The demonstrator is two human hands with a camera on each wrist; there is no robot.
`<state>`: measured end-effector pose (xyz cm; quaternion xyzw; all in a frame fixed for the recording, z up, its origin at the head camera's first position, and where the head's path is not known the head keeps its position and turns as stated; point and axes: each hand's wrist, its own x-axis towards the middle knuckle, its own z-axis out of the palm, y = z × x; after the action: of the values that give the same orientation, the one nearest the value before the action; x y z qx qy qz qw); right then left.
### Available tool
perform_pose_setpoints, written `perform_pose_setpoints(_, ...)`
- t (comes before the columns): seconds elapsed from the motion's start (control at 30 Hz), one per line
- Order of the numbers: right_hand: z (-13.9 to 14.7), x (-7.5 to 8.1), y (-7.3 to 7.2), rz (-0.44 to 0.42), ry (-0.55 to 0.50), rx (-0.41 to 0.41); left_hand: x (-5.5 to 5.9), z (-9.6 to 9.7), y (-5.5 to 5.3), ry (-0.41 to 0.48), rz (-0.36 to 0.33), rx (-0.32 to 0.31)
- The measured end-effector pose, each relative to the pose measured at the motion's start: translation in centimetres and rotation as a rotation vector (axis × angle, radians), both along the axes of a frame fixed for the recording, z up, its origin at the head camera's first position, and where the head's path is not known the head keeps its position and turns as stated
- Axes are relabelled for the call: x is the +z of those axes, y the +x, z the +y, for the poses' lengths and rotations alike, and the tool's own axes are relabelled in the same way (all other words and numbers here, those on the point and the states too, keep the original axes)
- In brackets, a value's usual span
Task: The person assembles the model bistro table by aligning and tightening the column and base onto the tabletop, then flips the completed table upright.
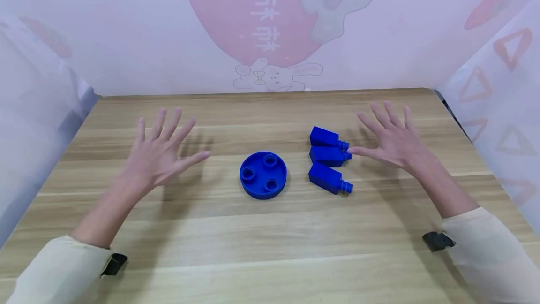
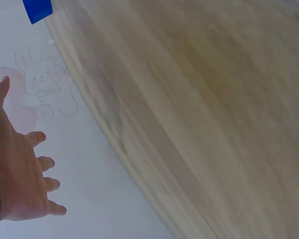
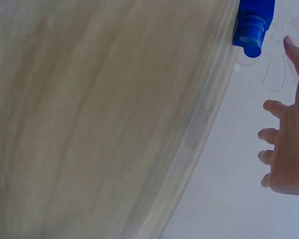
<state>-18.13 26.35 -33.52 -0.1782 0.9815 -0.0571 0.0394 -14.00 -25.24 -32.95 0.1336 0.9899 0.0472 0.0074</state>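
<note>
Left hand (image 1: 155,158) splayed wide, right hand (image 1: 394,143) fanned out too — thumb beside three blue, box-bodied, ridge-necked bottles (image 1: 326,156) lying flat, round, rimmed blue tray (image 1: 259,169) left of them — three ringed sockets (image 1: 271,185) inside, streaky wood-grain tabletop (image 1: 211,238) beneath

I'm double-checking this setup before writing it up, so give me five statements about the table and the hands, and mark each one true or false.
1. A round blue disc and three blue bottle-shaped pieces lie on the table. True.
2. The left hand and the right hand both have their fingers spread. True.
3. The right hand grips one of the bottle-shaped pieces. False: it holds nothing.
4. In the head view, the necks of the pieces point toward the right side of the picture. True.
5. One piece is fitted into the disc. False: all three lie apart from it, to its right in the head view.
</note>
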Motion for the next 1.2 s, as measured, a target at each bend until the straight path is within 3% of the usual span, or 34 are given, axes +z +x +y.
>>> perform_pose_setpoints(0.23, -1.1, 0.5, 0.2, -0.019, -0.035, 0.046, 0.1, 1.9, -0.1, 0.017, -0.008, -0.054)
perform_pose_setpoints(0.53, -3.2, 1.5, 0.5, -0.06, -0.135, 0.058, 0.2, 4.6, 0.1, 0.12, -0.066, -0.16)
perform_pose_setpoints(0.77, -4.4, 1.9, 1.0, -0.076, -0.247, 0.084, -0.3, 6.2, 0.3, 0.148, -0.107, -0.234)
perform_pose_setpoints(1.0, -5.2, 2.2, 1.3, -0.128, -0.423, 0.128, -0.7, 7.8, 0.3, 0.216, -0.169, -0.261)
perform_pose_setpoints(1.2, -6.1, 2.7, 2.1, -0.179, -0.469, 0.126, -1.1, 8.5, 0.2, 0.248, -0.163, -0.301)
